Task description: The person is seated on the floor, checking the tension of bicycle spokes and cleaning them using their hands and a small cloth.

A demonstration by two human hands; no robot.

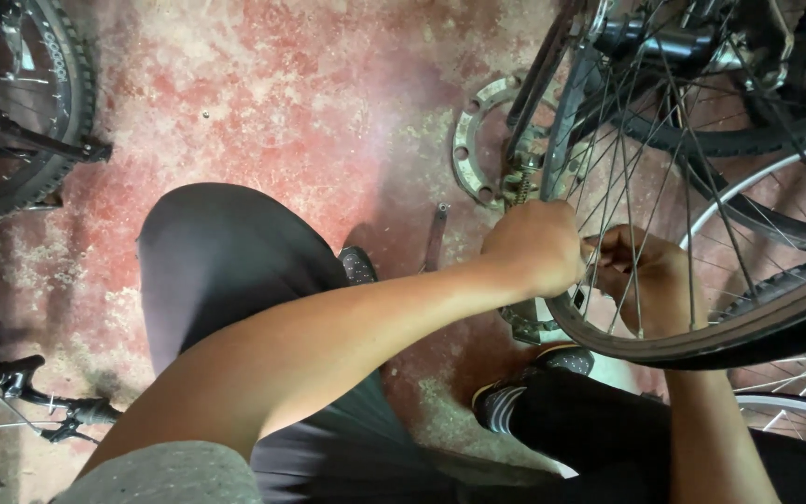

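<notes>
Left hand [535,247] closed in a fist at the rim of the bicycle wheel [701,341], just by the spokes; what it pinches is hidden. Right hand [646,280] curled narrow behind the spokes [641,187], fingers gripping something small, can't tell what. Wheel stands upright over the red concrete floor [310,93], near the right edge of view, tyre low. Looks stiff, light, thin spokes bendable; best held by rim or tyre. Flat metal ring [470,149] and a wrench-like bar [435,238] lie on the floor just beside.

Bare forearms, grey short sleeve [165,474], dark trousers [216,261], dark patterned shoes [506,401].
</notes>
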